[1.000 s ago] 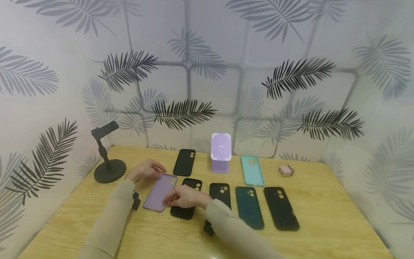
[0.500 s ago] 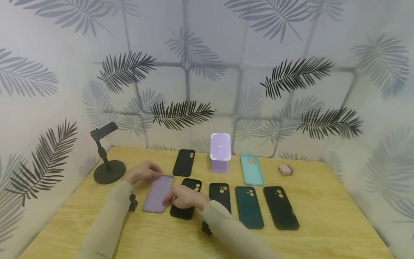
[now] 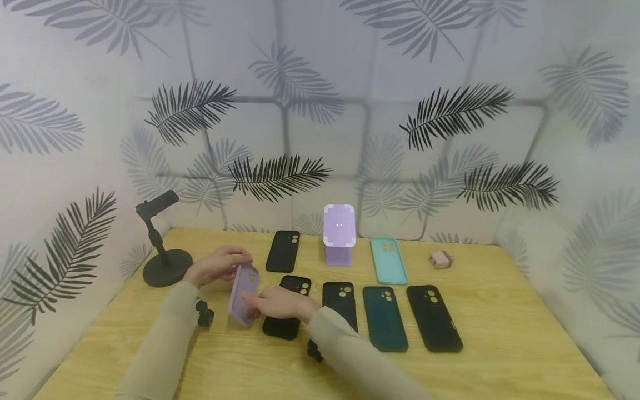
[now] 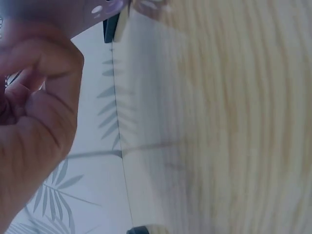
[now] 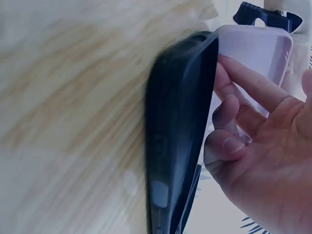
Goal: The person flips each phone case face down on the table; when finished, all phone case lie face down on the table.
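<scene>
The lilac phone case (image 3: 243, 293) is tipped up on its long edge above the table (image 3: 500, 339), at the left end of the near row of cases; the left hand (image 3: 218, 265) pinches its far end, fingers curled over the top corner; the right hand (image 3: 277, 303) grips its near end, fingers bent against the inner face, as the right wrist view shows (image 5: 253, 58); just to its right lies a black case (image 3: 288, 311), partly under the right hand; further right in the same row lie a second black case (image 3: 340, 303), a dark teal case (image 3: 384, 318) and another black case (image 3: 433, 318); in the far row lie a black case (image 3: 283, 251) and a mint case (image 3: 388, 261), with a lilac stand (image 3: 339, 234) upright between them; a small pink charger (image 3: 440, 259) sits at far right; a black phone holder (image 3: 162, 250) stands at far left.
</scene>
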### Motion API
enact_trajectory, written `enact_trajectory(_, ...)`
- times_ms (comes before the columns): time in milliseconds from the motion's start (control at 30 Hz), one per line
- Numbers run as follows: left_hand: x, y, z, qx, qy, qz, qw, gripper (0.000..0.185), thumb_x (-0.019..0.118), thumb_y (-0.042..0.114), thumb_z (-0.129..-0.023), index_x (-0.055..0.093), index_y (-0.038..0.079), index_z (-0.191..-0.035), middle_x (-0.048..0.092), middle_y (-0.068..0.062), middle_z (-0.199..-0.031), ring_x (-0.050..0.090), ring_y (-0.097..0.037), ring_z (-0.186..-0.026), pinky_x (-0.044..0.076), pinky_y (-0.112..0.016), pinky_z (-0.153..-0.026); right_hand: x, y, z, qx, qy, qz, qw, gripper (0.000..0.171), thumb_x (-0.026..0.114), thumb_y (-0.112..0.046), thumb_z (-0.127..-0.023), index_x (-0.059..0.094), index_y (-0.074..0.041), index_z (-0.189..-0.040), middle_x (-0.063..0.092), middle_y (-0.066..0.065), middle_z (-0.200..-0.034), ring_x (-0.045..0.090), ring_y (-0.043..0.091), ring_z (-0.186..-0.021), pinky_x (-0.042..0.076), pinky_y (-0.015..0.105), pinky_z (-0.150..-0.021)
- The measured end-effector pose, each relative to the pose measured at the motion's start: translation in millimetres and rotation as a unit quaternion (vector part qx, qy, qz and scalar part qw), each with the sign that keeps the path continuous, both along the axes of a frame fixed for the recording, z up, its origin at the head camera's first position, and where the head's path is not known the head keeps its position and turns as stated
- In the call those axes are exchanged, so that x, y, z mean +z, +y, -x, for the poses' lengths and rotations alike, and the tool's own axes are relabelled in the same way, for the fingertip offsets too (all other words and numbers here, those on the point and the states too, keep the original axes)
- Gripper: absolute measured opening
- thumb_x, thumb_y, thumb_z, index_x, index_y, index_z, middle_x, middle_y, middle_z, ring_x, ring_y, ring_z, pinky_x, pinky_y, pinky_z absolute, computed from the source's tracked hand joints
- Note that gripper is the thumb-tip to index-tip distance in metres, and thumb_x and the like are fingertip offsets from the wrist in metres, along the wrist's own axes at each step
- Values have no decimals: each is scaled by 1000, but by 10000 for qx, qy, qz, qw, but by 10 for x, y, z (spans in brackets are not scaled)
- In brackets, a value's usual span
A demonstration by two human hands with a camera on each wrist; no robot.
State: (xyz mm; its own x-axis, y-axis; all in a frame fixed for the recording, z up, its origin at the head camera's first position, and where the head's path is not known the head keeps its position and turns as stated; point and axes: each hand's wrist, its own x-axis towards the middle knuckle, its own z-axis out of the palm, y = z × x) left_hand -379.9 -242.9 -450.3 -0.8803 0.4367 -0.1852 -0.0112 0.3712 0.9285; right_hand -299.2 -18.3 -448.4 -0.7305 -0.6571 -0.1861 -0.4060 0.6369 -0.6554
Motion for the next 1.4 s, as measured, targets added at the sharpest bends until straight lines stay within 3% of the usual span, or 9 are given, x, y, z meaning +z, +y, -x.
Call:
enact_trajectory(167, 4, 65, 31, 39, -114, -184, 9998, 50, 54, 30, -102, 51, -12, -128, 58, -3, -90, 53, -9, -62, 51, -22, -57, -31, -40, 3, -318, -17, 4, 9995, 73, 24, -68, -99, 75, -17, -106, 73, -4, -103, 67, 11, -99, 54, 30, -89)
enact_trajectory(367, -18, 92, 11, -63, -263, -425, 9987, 54, 56, 29, -101, 46, -12, -134, 61, -3, -86, 63, -13, -72, 59, -27, -68, -68, -34, 23, -417, 41, 542, 9976, 55, 42, -60, -99, 76, -17, -91, 68, -5, -77, 57, 6, -68, 47, 24, -63)
enact_trajectory(633, 12, 22, -80, -294, -182, 221, 9992, 51, 59, 23, -100, 45, -1, -142, 57, -22, -128, 64, -23, -103, 58, -42, -88, -93, 13, -22, -793, -288, 1256, 9885, 28, 61, -39, -96, 73, -14, -91, 66, -2, -65, 55, 8, -54, 43, 20, -48)
enact_trajectory(767, -4, -14, -89, -298, -68, 805, 9963, 49, 67, 19, -94, 52, 0, -137, 58, -23, -129, 64, -24, -103, 58, -40, -85, -97, 5, -73, -1133, -611, 1356, 9824, 21, 66, -29, -95, 70, -11, -105, 64, 0, -58, 49, 9, -45, 38, 19, -39)
enact_trajectory(867, -19, -27, -97, -333, 61, 1109, 9933, 47, 71, 14, -90, 55, -1, -132, 59, -24, -127, 63, -24, -102, 58, -38, -83, -107, -4, -110, -1290, -677, 1394, 9795, 41, 69, -24, -93, 60, -11, -130, 65, 1, -57, 51, 10, -43, 36, 19, -37)
enact_trajectory(967, -28, -28, -103, -407, 223, 1359, 9896, 47, 74, 13, -88, 58, -1, -129, 60, -24, -124, 62, -22, -99, 57, -36, -80, -124, -12, -127, -1253, -574, 1329, 9815, 55, 71, -23, -91, 50, -11, -140, 67, 1, -59, 53, 11, -42, 36, 19, -38)
enact_trajectory(1067, -37, -15, -95, -439, 314, 1530, 9867, 46, 76, 13, -86, 59, -1, -127, 63, -20, -117, 61, -19, -91, 57, -33, -76, -144, -18, -122, -1173, -631, 1276, 9828, 48, 71, -24, -91, 53, -9, -134, 69, 2, -63, 53, 11, -42, 37, 19, -39)
enact_trajectory(1200, -51, 11, -58, -499, 402, 1716, 9831, 43, 76, 11, -85, 61, -1, -123, 65, -14, -104, 58, -15, -77, 52, -28, -67, -151, -12, -103, -1221, -1150, 1420, 9756, 38, 70, -22, -92, 56, -8, -125, 71, 5, -66, 53, 10, -45, 31, 19, -38)
enact_trajectory(1400, -49, 34, -24, -539, 431, 1894, 9795, 38, 75, 9, -85, 61, 1, -119, 66, -11, -97, 56, -15, -75, 48, -26, -63, -137, -2, -107, -1131, -1585, 1670, 9665, 32, 67, -18, -94, 56, -6, -122, 73, 11, -72, 57, 11, -48, 33, 19, -37)
